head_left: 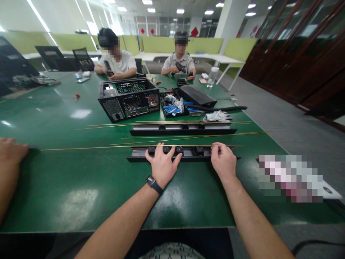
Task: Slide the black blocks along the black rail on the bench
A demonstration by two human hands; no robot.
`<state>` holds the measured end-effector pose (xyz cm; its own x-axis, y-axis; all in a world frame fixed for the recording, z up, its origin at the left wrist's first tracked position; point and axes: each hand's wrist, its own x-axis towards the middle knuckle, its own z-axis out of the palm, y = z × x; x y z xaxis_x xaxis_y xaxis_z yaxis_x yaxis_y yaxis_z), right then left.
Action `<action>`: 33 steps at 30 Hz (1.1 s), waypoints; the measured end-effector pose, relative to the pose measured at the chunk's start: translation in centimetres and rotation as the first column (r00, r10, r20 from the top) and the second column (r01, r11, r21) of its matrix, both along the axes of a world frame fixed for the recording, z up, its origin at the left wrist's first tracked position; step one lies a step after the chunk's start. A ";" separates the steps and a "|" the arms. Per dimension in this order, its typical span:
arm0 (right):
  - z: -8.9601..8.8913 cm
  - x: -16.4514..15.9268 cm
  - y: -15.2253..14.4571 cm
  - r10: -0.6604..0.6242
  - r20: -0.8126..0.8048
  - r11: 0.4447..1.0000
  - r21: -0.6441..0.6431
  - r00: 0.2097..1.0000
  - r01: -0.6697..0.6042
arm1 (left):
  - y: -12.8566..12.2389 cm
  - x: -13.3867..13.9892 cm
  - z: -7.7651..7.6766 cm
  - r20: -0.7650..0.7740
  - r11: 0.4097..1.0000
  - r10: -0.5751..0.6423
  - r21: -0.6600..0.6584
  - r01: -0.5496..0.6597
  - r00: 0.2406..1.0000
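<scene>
My left hand (163, 163), with a watch on the wrist, lies with spread fingers over a black channel-shaped rail (140, 158). Its fingertips touch small black blocks set in the rail. Another black block (198, 150) sits further right in the same rail. At the rail's right end my right hand (223, 160) is closed in a pinch on a thin brass-coloured rod (94, 148). This long rod runs along the rail's far edge and out to the left. At the left edge another person's hand (12, 154) is near the rod's far end; its grip is unclear.
A second black rail (172, 132) with more thin rods lies behind. Beyond are an open computer case (129, 100), a black tray (168, 114) with blue-and-white gloves, and a dark panel (198, 95). Two people sit across the green table (67, 172).
</scene>
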<state>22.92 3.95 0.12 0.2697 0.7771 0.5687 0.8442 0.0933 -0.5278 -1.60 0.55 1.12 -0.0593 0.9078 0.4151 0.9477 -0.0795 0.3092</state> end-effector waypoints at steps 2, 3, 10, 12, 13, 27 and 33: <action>0.0 0.4 0.1 -0.038 -0.007 0.999 0.005 0.999 0.038 | 0.0 0.0 0.0 0.005 1.000 -0.003 0.005 0.003 1.000; 0.0 0.7 0.2 -0.061 -0.012 0.998 0.003 0.998 0.061 | 0.0 0.0 -0.1 0.008 1.000 -0.006 0.011 0.006 1.000; 0.0 2.0 0.4 -0.175 -0.017 0.984 -0.040 0.984 0.174 | 0.1 -0.1 -0.2 0.003 1.000 -0.013 0.026 0.013 1.000; 0.0 1.7 0.3 -0.144 0.005 0.989 -0.024 0.990 0.144 | 0.0 -0.1 -0.2 -0.005 1.000 -0.013 0.022 0.013 1.000; 0.0 1.4 0.2 -0.108 0.019 0.994 -0.015 0.994 0.108 | 0.0 -0.1 -0.2 -0.008 1.000 -0.012 0.020 0.012 1.000; -0.1 1.9 0.4 -0.213 0.149 0.977 0.012 0.966 0.213 | 0.1 0.0 -0.1 0.002 0.999 -0.014 0.030 0.014 1.000; 0.1 1.5 0.1 -0.209 0.142 0.977 -0.011 0.968 0.212 | 0.0 0.0 -0.1 0.000 1.000 -0.011 0.018 0.011 1.000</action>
<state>24.38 4.07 0.18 0.3483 0.7260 0.5930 0.9088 -0.1065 -0.4034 -1.62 0.58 0.99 -0.0498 0.9006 0.4317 0.9466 -0.0954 0.3080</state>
